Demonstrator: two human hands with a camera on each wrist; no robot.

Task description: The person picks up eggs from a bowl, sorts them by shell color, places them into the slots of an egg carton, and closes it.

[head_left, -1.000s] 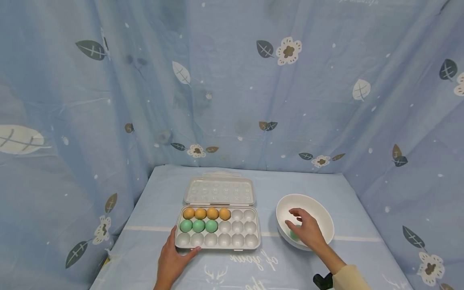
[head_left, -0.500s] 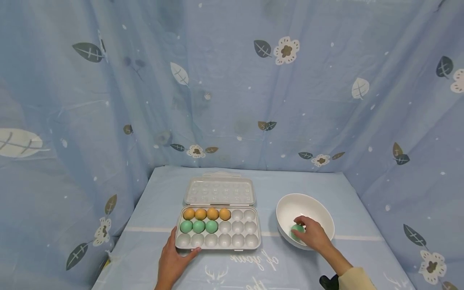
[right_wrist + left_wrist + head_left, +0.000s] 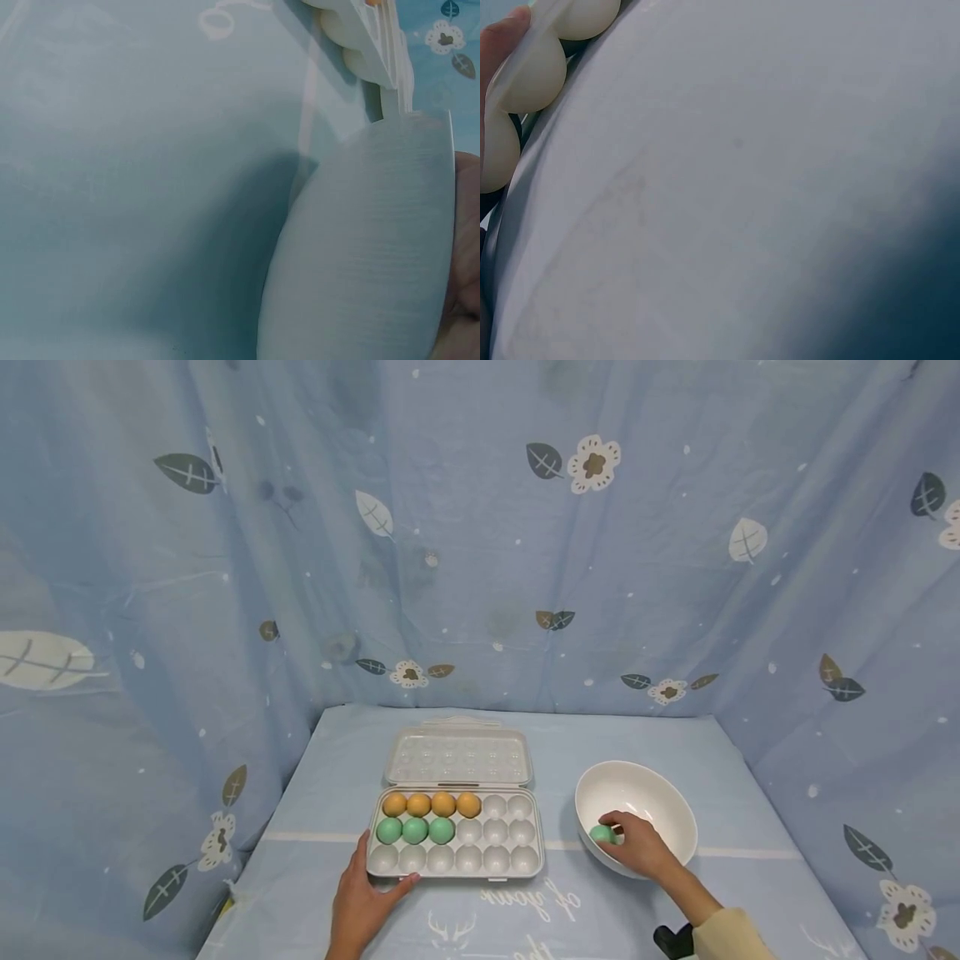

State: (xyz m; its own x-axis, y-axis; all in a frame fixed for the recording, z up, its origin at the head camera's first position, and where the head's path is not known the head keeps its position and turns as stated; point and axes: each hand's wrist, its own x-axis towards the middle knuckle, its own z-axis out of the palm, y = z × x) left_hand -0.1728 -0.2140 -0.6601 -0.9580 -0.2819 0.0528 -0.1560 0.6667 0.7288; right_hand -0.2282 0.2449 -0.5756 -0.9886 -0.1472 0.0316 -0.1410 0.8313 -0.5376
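Note:
My right hand point(image 3: 643, 847) pinches a green ball point(image 3: 602, 834) inside the white bowl point(image 3: 678, 800), near its left wall. In the right wrist view the bowl's outer wall point(image 3: 360, 247) hides most of that hand and the ball. My left hand point(image 3: 362, 897) rests against the front left corner of the plastic egg box point(image 3: 542, 843), thumb along the front edge and fingers along the left side. Several orange balls point(image 3: 443, 804) fill the left part of its back row. Green balls point(image 3: 415, 831) sit in the left cups of the middle row.
The box's clear lid point(image 3: 459, 756) lies folded back behind it. A pale blue patterned cloth point(image 3: 292, 860) covers the table. Blue curtains point(image 3: 480, 527) stand behind and on both sides. A dark object point(image 3: 672, 941) shows by the right wrist.
My right hand has reached down into the bowl, closed its fingers on the green ball and shifted it slightly left. The left hand stays at the egg box's corner.

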